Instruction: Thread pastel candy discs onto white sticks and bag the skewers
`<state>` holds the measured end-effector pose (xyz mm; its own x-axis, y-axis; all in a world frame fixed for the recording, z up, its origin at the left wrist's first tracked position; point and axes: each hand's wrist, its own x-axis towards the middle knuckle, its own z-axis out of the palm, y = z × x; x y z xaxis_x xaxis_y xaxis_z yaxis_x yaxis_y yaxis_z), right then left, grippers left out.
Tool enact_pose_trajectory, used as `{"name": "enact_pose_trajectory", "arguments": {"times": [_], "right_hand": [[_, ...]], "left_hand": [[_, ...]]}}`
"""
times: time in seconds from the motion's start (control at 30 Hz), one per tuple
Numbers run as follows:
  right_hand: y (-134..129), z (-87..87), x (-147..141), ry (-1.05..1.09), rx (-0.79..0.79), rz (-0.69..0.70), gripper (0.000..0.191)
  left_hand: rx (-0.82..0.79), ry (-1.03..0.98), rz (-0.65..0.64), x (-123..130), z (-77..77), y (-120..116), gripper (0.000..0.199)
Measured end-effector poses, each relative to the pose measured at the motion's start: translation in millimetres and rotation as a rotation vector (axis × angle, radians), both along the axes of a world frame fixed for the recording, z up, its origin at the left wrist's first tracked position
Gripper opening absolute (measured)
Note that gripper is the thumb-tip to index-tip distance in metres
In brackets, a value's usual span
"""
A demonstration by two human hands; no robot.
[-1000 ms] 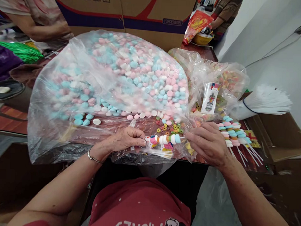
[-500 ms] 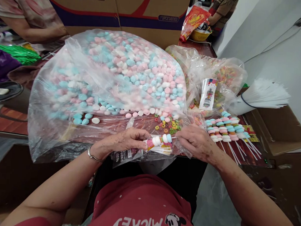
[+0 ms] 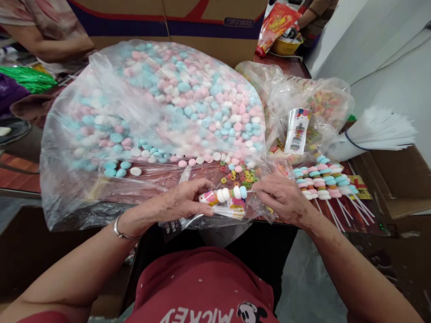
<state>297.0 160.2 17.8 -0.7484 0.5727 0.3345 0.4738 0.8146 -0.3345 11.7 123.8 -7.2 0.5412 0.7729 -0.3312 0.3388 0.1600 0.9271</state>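
My right hand (image 3: 285,196) pinches the white stick of a candy skewer (image 3: 232,194), which is threaded with white and blue marshmallows and a small ring-shaped candy. At the skewer's left end my left hand (image 3: 186,198) closes thumb and fingers round a printed plastic sleeve (image 3: 209,197). How far the skewer's tip reaches into the sleeve is hard to make out. Under the skewer lie more printed sleeves (image 3: 229,212) in a stack, close to the table's front edge. Small coloured candy rings (image 3: 238,175) are scattered just behind.
A large clear bag of pink, blue and white marshmallows (image 3: 189,99) fills the middle. Finished-looking skewers (image 3: 323,179) lie at right, near a bundle of sleeves (image 3: 297,131) and a container of white sticks (image 3: 375,131). A mug (image 3: 16,143) stands left; a person's arm (image 3: 60,47) is behind.
My left hand has shifted a little left along the sleeve, and more of the printed sleeve shows at the skewer's left end. My right hand keeps its hold on the stick.
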Motion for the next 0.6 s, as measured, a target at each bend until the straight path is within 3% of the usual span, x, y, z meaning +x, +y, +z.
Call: {"name": "enact_pose_trajectory", "arguments": {"times": [0.07,0.17,0.27,0.37,0.47,0.6], "right_hand": [[1,0.0,0,-0.019,0.06,0.051,0.029],[0,-1.9,-6,-0.081,0.119,0.133,0.028],[-4,-6.6,-14,-0.126,-0.009,0.183,0.027],[-9,-12.5,-21,-0.119,-0.219,0.137,0.029],[-12,-15.4,-21,-0.068,-0.363,0.085,0.028],[-11,-13.2,-13,0.016,-0.387,0.048,0.025]], "left_hand": [[0.008,0.005,-0.077,0,-1.2,-1,0.039],[0.189,0.021,-0.143,4,-6.2,-4,0.035],[0.399,0.079,-0.15,12,-13.0,-13,0.04],[0.503,0.084,-0.133,20,-16.4,-23,0.053],[0.508,0.036,-0.106,23,-10.4,-27,0.067],[0.37,0.117,-0.023,10,11.6,-23,0.08]]}}
